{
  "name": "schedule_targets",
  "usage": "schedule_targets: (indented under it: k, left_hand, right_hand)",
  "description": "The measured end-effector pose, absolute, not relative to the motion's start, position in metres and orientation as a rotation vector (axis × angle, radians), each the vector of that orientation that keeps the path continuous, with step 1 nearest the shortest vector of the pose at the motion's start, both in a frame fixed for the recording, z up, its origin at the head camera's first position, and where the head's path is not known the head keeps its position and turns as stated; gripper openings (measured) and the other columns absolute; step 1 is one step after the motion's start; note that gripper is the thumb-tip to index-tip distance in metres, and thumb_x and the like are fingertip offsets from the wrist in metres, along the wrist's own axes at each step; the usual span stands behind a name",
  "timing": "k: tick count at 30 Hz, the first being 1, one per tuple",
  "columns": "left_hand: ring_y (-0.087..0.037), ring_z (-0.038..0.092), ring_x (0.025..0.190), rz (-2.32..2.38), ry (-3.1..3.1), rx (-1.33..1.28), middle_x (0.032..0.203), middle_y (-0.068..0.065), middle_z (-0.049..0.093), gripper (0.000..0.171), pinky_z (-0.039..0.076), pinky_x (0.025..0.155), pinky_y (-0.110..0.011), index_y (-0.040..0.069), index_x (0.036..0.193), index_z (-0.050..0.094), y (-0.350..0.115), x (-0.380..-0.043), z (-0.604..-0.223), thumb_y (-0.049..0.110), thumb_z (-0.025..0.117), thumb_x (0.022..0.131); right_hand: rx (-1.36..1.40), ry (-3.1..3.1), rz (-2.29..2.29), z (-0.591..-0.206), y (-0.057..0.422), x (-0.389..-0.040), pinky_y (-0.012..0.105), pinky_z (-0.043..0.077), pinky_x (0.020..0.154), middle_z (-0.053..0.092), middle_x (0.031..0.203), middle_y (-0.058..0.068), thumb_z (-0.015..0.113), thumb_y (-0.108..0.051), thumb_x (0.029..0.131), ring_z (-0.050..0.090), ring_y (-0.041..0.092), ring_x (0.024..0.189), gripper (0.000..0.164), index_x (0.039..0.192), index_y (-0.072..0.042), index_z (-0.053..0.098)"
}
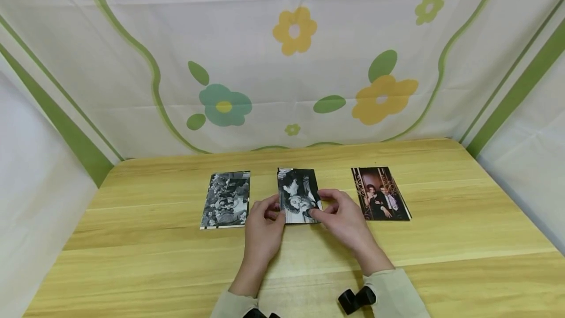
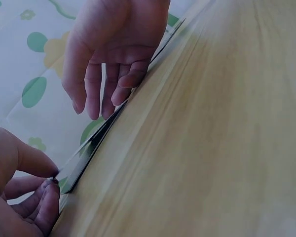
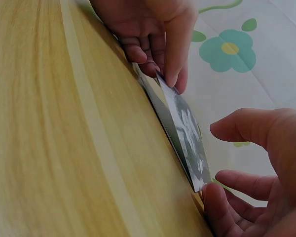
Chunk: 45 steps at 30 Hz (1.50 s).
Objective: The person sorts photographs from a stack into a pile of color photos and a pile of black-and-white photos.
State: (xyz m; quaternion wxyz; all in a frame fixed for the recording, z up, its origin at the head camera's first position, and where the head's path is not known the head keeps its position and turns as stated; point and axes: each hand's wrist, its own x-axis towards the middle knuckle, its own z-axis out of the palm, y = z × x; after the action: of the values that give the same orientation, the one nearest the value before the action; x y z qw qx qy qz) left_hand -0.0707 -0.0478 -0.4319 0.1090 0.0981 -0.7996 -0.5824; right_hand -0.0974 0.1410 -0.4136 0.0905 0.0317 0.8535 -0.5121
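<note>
A black-and-white photo card (image 1: pixel 300 195) of two people close together lies in the middle, between both hands. My left hand (image 1: pixel 264 229) pinches its near left corner between thumb and fingers. In the right wrist view that side of the card (image 3: pixel 185 131) is lifted, tilted above other cards (image 3: pixel 160 113) flat on the table. My right hand (image 1: pixel 346 220) is at the card's right edge. Its fingers (image 3: pixel 217 202) are against or close beside that edge, and its thumb (image 3: pixel 237 126) stands apart above the card.
To the left lies a black-and-white photo (image 1: pixel 226 199) of a crowd. At right is a colour photo (image 1: pixel 383 195) of two seated people, with another card's edge showing beneath. The wooden table (image 1: pixel 154 259) ends at a flowered cloth (image 1: pixel 265 67) behind.
</note>
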Motion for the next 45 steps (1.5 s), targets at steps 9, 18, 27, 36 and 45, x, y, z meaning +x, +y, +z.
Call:
schedule_targets:
  k: [9, 18, 27, 36, 45]
  left_hand:
    - [-0.017, 0.070, 0.087, -1.872, -2.304, 0.274, 0.110, -0.018, 0.070, 0.040, 0.059, 0.071, -0.020, -0.002, 0.131, 0.074, -0.0524, -0.0719, -0.4276, -0.006, 0.074, 0.092]
    - [-0.019, 0.070, 0.084, -2.162, -2.139, 0.348, 0.122, -0.025, 0.065, 0.043, 0.064, 0.070, -0.030, -0.004, 0.140, 0.067, -0.0534, -0.0699, -0.4294, -0.010, 0.067, 0.097]
    - [-0.016, 0.067, 0.086, -2.253, -2.077, 0.396, 0.125, -0.024, 0.063, 0.043, 0.063, 0.071, -0.028, -0.003, 0.142, 0.064, -0.0533, -0.0685, -0.4296, -0.008, 0.065, 0.100]
    - [-0.014, 0.068, 0.086, -2.291, -2.051, 0.381, 0.123, -0.021, 0.065, 0.042, 0.063, 0.073, -0.027, -0.001, 0.140, 0.066, -0.0541, -0.0685, -0.4279, -0.006, 0.069, 0.098]
    - [-0.012, 0.068, 0.086, -2.271, -2.045, 0.378, 0.120, -0.020, 0.066, 0.042, 0.061, 0.072, -0.025, 0.000, 0.137, 0.068, -0.0568, -0.0716, -0.4252, -0.006, 0.072, 0.095]
  right_hand:
    - [0.100, 2.532, -1.524, -0.4133, 0.1386, -0.0974, 0.030, 0.052, 0.070, 0.066, 0.144, 0.010, 0.085, -0.027, 0.091, 0.064, 0.019, 0.093, 0.062, 0.147, -0.014, 0.063]
    - [0.143, 2.490, -1.580, -0.4122, 0.1407, -0.0955, 0.032, 0.054, 0.072, 0.065, 0.146, 0.012, 0.084, -0.025, 0.092, 0.067, 0.018, 0.089, 0.062, 0.148, -0.013, 0.062]
    - [0.158, 2.482, -1.665, -0.4156, 0.1431, -0.0952, 0.027, 0.056, 0.072, 0.071, 0.134, 0.012, 0.076, -0.020, 0.098, 0.064, 0.019, 0.098, 0.050, 0.146, -0.015, 0.064]
    - [0.177, 2.491, -1.757, -0.4140, 0.1430, -0.0960, 0.024, 0.056, 0.076, 0.070, 0.129, 0.010, 0.076, -0.009, 0.094, 0.063, 0.019, 0.100, 0.049, 0.141, -0.016, 0.067]
    - [0.190, 2.458, -1.842, -0.4106, 0.1407, -0.0966, 0.023, 0.059, 0.078, 0.072, 0.130, 0.012, 0.078, -0.005, 0.092, 0.068, 0.022, 0.109, 0.047, 0.138, -0.014, 0.070]
